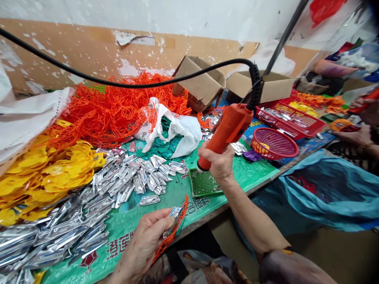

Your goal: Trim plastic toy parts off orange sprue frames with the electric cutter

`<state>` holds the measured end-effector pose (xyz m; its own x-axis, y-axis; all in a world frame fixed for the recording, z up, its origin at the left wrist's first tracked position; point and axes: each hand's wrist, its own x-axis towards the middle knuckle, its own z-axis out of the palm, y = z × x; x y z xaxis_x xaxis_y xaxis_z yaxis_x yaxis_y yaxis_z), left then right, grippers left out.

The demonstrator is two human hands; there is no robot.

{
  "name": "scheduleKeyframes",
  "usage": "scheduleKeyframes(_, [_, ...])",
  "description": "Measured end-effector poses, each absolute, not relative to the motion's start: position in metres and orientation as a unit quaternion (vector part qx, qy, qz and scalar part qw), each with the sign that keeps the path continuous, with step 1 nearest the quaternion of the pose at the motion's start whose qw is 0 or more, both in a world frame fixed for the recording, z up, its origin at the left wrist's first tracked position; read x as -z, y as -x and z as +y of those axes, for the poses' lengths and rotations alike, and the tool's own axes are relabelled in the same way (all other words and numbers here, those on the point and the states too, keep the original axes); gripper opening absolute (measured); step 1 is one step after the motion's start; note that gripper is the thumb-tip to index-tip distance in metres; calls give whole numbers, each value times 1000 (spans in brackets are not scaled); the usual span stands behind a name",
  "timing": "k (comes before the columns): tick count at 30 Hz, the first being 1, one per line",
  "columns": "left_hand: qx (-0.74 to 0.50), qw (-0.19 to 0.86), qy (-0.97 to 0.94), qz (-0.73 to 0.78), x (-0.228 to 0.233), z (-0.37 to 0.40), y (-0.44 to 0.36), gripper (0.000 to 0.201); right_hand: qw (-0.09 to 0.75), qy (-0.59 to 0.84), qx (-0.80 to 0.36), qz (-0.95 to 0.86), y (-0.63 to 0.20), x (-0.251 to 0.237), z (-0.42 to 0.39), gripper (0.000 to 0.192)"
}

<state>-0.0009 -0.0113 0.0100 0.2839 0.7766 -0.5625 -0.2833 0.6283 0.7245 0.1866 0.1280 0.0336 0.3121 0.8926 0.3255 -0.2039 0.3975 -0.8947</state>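
Head view: right hand (218, 162) grips an orange electric screwdriver (227, 132); left hand (148, 236) pinches an orange frame (174, 230) with a silver metal piece (174, 215).

The orange driver's (229, 132) tip is hidden behind the right hand (219, 161). The black cable (118, 83) leaves the frame at upper left. At the right edge, another person's hands (359, 136) are cut off. The desk's (260, 173) printed characters are partly covered.
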Motion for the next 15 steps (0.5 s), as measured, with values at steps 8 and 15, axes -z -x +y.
scheduleKeyframes(8, [-351, 740, -284, 498, -12, -13, 0, 18, 710, 394, -390, -435, -186, -30, 130, 12])
scheduleKeyframes(15, [-344, 716, -309, 524, -14, -14, 0, 21, 700, 406, -389, -440, -185, -29, 129, 10])
